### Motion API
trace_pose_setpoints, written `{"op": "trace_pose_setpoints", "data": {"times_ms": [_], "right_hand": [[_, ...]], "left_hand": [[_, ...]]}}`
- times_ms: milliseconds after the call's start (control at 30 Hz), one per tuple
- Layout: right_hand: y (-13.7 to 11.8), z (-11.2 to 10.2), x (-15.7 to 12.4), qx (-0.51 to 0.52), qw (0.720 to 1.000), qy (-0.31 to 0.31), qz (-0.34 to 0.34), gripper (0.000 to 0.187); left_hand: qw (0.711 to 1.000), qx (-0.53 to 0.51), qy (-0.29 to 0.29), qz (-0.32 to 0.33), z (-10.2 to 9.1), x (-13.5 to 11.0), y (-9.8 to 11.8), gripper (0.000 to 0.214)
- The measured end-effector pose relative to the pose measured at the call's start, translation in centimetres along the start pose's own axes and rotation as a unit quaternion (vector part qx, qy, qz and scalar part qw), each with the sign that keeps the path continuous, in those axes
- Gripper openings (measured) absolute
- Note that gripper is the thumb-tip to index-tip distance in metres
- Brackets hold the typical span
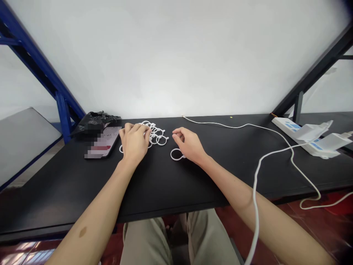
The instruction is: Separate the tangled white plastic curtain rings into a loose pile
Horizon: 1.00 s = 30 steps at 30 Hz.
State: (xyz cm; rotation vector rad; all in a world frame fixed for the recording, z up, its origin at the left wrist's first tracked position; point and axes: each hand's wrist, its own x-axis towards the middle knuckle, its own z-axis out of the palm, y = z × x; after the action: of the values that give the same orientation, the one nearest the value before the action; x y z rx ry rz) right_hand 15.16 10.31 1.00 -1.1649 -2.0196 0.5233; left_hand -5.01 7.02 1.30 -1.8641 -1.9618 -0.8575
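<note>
My left hand [134, 141] rests on a heap of several white looped ties [156, 134] on the black table [154, 184], its fingers curled over the near loops. My right hand [187, 145] lies just to the right of the heap, fingers loosely bent, with nothing seen between them. A single white loop [176, 154] lies on the table right by its palm; part of the loop is hidden under the hand.
A phone [103, 146] lies left of my left hand, beside a crumpled black bag [95, 123]. A white cable [256, 173] runs across the right of the table and over its front edge. White power strips [306, 138] sit at far right. Blue shelving [55, 92] stands at left.
</note>
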Motion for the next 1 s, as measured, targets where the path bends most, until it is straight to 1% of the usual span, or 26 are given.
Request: {"op": "trace_pose_setpoints", "data": {"times_ms": [100, 233, 367, 467, 567, 667, 767, 833, 900, 967, 1000], "right_hand": [[0.1, -0.1, -0.1, -0.024, 0.999, -0.022, 0.003, 0.017], [0.0, -0.3, -0.3, -0.084, 0.995, -0.042, 0.019, 0.019], [-0.1, -0.6, -0.3, -0.158, 0.984, -0.073, 0.035, 0.031], [-0.1, -0.9, -0.3, -0.157, 0.982, -0.099, 0.045, 0.039], [-0.3, -1.4, -0.2, -0.137, 0.981, -0.13, 0.054, 0.041], [-0.4, -1.9, -0.2, -0.13, 0.977, -0.164, 0.041, 0.033], [-0.4, -2.0, -0.2, -0.129, 0.974, -0.187, 0.012, 0.017], [-0.3, -1.8, -0.3, -0.124, 0.974, -0.189, -0.003, 0.006], [-0.2, -1.5, -0.3, -0.12, 0.978, -0.172, -0.004, 0.008], [-0.1, -1.1, -0.3, -0.111, 0.984, -0.14, 0.003, 0.008], [0.0, -1.0, -0.3, -0.101, 0.987, -0.123, 0.006, 0.008]], "left_hand": [[1.0, 0.015, 0.005, -0.008, 0.2, 0.0, -0.5, 0.031], [0.999, 0.037, 0.009, 0.009, 0.6, -0.1, -0.6, 0.031], [0.999, 0.042, 0.008, 0.015, 0.9, 0.0, -0.8, 0.031], [0.999, 0.038, -0.001, 0.013, 1.3, 0.1, -1.0, 0.033], [0.999, 0.043, -0.008, 0.009, 1.5, 0.2, -1.2, 0.034], [0.999, 0.05, -0.004, 0.013, 1.5, 0.2, -1.1, 0.035], [0.999, 0.046, 0.003, 0.013, 1.2, 0.1, -0.9, 0.034], [0.999, 0.035, 0.009, 0.016, 0.9, 0.1, -0.5, 0.032], [0.999, 0.007, 0.014, 0.032, 0.5, 0.0, 0.0, 0.03], [0.996, -0.043, 0.004, 0.073, 0.2, -0.2, 0.7, 0.028], [0.992, -0.075, -0.009, 0.105, 0.1, -0.3, 1.2, 0.027]]}}
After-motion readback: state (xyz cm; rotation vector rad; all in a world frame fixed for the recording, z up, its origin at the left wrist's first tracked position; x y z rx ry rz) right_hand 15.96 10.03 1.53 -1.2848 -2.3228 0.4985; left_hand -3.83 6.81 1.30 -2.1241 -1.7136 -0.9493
